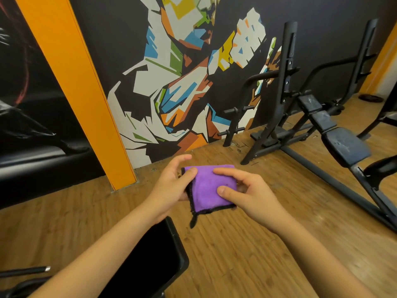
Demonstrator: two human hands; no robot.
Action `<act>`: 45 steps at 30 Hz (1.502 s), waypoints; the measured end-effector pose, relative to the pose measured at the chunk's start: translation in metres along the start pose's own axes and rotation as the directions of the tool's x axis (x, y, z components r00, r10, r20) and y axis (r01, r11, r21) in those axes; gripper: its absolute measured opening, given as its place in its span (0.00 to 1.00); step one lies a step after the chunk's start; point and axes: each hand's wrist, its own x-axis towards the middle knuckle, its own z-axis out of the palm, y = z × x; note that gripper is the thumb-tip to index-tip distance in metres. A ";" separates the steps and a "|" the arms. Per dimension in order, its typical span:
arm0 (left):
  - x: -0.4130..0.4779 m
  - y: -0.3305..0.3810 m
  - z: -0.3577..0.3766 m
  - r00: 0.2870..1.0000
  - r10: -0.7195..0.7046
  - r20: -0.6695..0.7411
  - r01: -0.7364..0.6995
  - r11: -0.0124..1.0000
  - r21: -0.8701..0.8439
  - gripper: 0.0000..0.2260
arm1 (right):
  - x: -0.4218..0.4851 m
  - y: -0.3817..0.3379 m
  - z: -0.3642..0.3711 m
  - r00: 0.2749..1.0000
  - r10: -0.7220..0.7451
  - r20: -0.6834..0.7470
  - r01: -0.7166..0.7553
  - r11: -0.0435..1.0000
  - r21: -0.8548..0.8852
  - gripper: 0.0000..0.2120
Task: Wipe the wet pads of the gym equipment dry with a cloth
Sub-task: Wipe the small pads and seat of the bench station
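Centre frame: my left hand and right hand both pinch the folded purple cloth, squaring it to wipe the bench pads at right.

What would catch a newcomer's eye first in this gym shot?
The folded purple cloth at centre, held between the left hand and right hand. Behind it, a bright angular mural fills the dark wall, with a black weight bench on the right.
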 end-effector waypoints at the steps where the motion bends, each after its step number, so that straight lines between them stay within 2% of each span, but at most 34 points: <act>1: 0.000 -0.001 0.003 0.999 0.023 -0.030 -0.021 0.998 0.056 0.16 | 0.001 0.002 -0.002 0.999 0.011 -0.044 -0.012 1.000 -0.018 0.18; 2: 0.000 -0.003 0.005 0.999 0.041 -0.023 -0.039 0.998 0.048 0.19 | 0.001 0.002 -0.005 0.997 0.025 -0.068 -0.026 1.000 -0.017 0.18; 4: 0.000 -0.006 0.008 0.989 0.110 0.100 -0.111 0.994 0.008 0.29 | 0.001 -0.001 -0.013 0.998 0.059 -0.032 -0.059 0.998 0.018 0.22; 6: 0.003 -0.005 0.010 0.946 0.213 0.245 -0.262 0.947 0.187 0.34 | -0.001 -0.002 -0.025 0.996 0.075 0.050 -0.076 0.997 0.015 0.29; 7: 0.007 -0.005 0.013 0.928 0.238 0.287 -0.325 0.894 0.309 0.33 | -0.001 -0.002 -0.032 0.995 0.073 0.075 -0.072 0.997 -0.014 0.33; 9: 0.017 -0.001 0.021 0.921 0.268 0.283 -0.378 0.790 0.483 0.26 | 0.002 -0.001 -0.049 0.995 0.060 0.076 -0.049 0.989 -0.139 0.35; 13: 0.039 0.004 0.046 0.884 0.350 0.311 -0.467 0.619 0.631 0.09 | 0.012 0.003 -0.079 0.998 -0.067 -0.011 0.053 0.867 -0.496 0.23; 14: 0.045 0.005 0.051 0.879 0.362 0.310 -0.475 0.620 0.625 0.07 | 0.014 0.004 -0.084 0.996 -0.090 -0.012 0.070 0.841 -0.537 0.20; 16: 0.059 0.007 0.059 0.880 0.368 0.301 -0.475 0.687 0.550 0.05 | 0.019 0.007 -0.096 0.996 -0.083 -0.025 0.056 0.835 -0.547 0.15; 20: 0.081 0.013 0.082 0.887 0.328 0.326 -0.406 0.889 0.210 0.12 | 0.030 0.018 -0.115 0.985 -0.089 -0.148 0.046 0.960 -0.275 0.11; 22: 0.094 0.016 0.101 0.905 0.329 0.270 -0.353 0.934 0.045 0.11 | 0.037 0.024 -0.124 0.970 -0.091 -0.225 0.055 0.985 -0.162 0.11; 24: 0.112 0.017 0.119 0.921 0.313 0.233 -0.310 0.949 -0.048 0.11 | 0.050 0.033 -0.139 0.959 -0.081 -0.271 0.053 0.993 -0.108 0.12; 33: 0.222 0.023 0.196 0.934 0.290 0.207 -0.290 0.956 -0.031 0.16 | 0.122 0.095 -0.226 0.953 -0.021 -0.302 -0.009 0.995 -0.097 0.17; 36: 0.259 0.027 0.234 0.906 0.357 0.228 -0.377 0.925 0.049 0.17 | 0.142 0.118 -0.266 0.929 -0.034 -0.367 -0.013 0.992 -0.125 0.18; 38: 0.283 0.025 0.261 0.876 0.429 0.222 -0.476 0.846 0.241 0.20 | 0.151 0.133 -0.292 0.909 -0.005 -0.416 -0.043 0.993 -0.106 0.18; 39: 0.293 0.025 0.274 0.833 0.492 0.252 -0.553 0.744 0.375 0.23 | 0.154 0.140 -0.304 0.902 0.012 -0.432 -0.058 0.994 -0.092 0.17; 41: 0.316 0.022 0.300 0.673 0.588 0.449 -0.731 0.437 0.524 0.29 | 0.160 0.153 -0.329 0.895 0.044 -0.445 -0.074 0.996 -0.049 0.17; 42: 0.326 0.021 0.316 0.600 0.568 0.563 -0.788 0.296 0.541 0.33 | 0.163 0.158 -0.343 0.896 0.059 -0.440 -0.072 0.997 -0.013 0.17; 43: 0.336 0.019 0.333 0.561 0.516 0.647 -0.811 0.188 0.554 0.37 | 0.168 0.164 -0.358 0.898 0.074 -0.434 -0.067 0.997 0.033 0.18; 45: 0.356 0.011 0.368 0.559 0.430 0.710 -0.799 0.049 0.599 0.43 | 0.179 0.176 -0.390 0.897 0.119 -0.425 -0.065 0.988 0.140 0.18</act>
